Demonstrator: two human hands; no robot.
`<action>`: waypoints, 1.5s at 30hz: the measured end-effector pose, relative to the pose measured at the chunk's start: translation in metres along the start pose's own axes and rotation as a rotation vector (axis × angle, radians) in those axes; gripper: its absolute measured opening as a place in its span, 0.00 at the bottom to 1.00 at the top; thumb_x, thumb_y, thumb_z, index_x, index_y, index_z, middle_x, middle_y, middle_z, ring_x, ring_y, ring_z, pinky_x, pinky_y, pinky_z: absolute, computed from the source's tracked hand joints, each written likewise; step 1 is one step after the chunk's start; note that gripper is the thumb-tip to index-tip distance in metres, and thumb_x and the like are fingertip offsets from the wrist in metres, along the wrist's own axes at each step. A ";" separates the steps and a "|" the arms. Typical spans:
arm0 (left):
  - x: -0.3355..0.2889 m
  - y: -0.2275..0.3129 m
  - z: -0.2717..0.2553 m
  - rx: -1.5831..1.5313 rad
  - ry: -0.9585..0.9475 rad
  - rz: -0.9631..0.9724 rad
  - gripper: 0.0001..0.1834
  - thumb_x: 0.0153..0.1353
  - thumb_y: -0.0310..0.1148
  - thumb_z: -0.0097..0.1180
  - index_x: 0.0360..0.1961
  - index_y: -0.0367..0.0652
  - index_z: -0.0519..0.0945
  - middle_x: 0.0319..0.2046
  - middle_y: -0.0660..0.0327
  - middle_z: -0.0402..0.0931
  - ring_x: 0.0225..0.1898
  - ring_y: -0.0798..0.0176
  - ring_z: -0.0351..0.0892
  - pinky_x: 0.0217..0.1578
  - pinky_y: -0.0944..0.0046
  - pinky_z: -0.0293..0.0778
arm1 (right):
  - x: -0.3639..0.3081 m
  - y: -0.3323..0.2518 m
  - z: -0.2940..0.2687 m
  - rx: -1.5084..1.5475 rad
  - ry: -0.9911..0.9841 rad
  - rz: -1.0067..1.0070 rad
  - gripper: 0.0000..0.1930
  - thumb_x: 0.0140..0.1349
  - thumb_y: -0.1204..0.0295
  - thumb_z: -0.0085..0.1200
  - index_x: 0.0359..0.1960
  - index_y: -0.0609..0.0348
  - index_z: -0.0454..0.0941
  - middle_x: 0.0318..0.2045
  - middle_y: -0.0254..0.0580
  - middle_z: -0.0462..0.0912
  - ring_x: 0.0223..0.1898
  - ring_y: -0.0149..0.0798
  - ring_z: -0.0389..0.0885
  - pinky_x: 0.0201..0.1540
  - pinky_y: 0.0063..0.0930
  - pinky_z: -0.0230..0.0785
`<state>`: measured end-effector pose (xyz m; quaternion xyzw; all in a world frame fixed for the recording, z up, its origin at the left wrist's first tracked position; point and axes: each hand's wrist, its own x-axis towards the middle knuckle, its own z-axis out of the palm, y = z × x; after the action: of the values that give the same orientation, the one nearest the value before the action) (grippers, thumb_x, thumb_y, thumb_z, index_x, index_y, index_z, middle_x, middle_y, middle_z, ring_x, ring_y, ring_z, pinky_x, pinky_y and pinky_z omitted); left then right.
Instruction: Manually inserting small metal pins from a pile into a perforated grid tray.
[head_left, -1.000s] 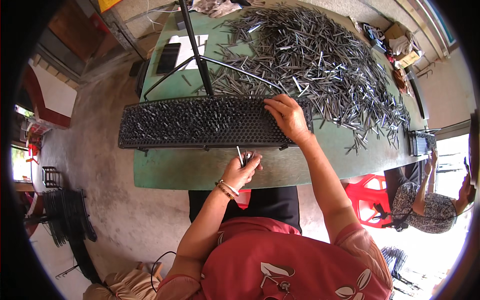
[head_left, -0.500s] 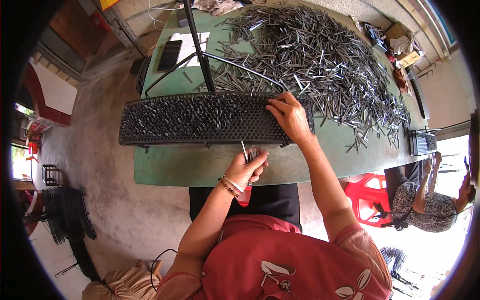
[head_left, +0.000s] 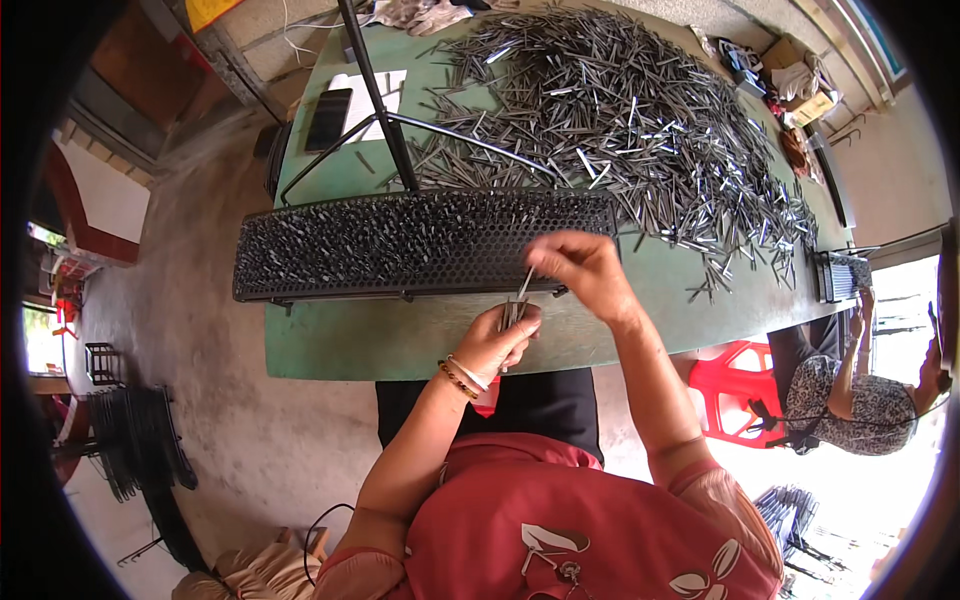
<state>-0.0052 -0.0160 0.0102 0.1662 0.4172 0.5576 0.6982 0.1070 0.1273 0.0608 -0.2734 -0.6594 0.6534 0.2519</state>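
Observation:
My left hand (head_left: 490, 342) is closed around a small bundle of thin metal strips (head_left: 513, 314), whose ends stick up above the thumb. Between the thumb and fingers of my right hand (head_left: 590, 278) is a single metal strip (head_left: 526, 284), just over that bundle; the fingertips are slightly blurred. Both hands are at the near side of a long black perforated rack (head_left: 480, 262). Many dark strips stand in its holes across the left and along the far side, while bare holes show at the near right.
A large heap of loose metal strips (head_left: 640, 130) covers the far right of the green table (head_left: 350, 345). A black frame (head_left: 385, 110) rises behind the rack. A phone (head_left: 329, 120) lies on paper at the left. Another person (head_left: 850, 400) sits at the right beside a red stool (head_left: 725, 400).
My right hand has come back from the rack's right part toward my left hand and now pinches one strip. The left hand keeps its bundle nearly in place. The view has shifted slightly.

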 end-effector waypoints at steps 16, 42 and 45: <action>0.011 0.001 0.002 -0.347 0.014 -0.154 0.13 0.65 0.34 0.48 0.47 0.38 0.75 0.39 0.56 0.78 0.39 0.64 0.78 0.37 0.64 0.77 | 0.052 0.033 -0.021 -0.664 0.415 -0.491 0.07 0.53 0.73 0.60 0.33 0.60 0.81 0.31 0.44 0.82 0.32 0.44 0.79 0.38 0.31 0.69; 0.007 0.012 0.015 0.002 -0.040 0.013 0.13 0.67 0.36 0.45 0.49 0.43 0.73 0.42 0.59 0.77 0.34 0.69 0.77 0.28 0.69 0.75 | -0.007 0.005 -0.013 -0.112 -0.085 0.200 0.08 0.57 0.73 0.59 0.30 0.67 0.81 0.23 0.37 0.81 0.26 0.24 0.76 0.29 0.19 0.69; 0.013 0.009 0.011 -0.013 -0.002 -0.013 0.16 0.66 0.37 0.46 0.51 0.43 0.73 0.41 0.60 0.78 0.34 0.70 0.76 0.29 0.70 0.74 | -0.003 0.001 -0.022 -0.079 0.038 0.135 0.08 0.57 0.73 0.59 0.33 0.67 0.81 0.25 0.37 0.82 0.28 0.25 0.77 0.31 0.19 0.70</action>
<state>-0.0021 0.0011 0.0182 0.1594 0.4140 0.5554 0.7034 0.1249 0.1411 0.0607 -0.3392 -0.6601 0.6369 0.2088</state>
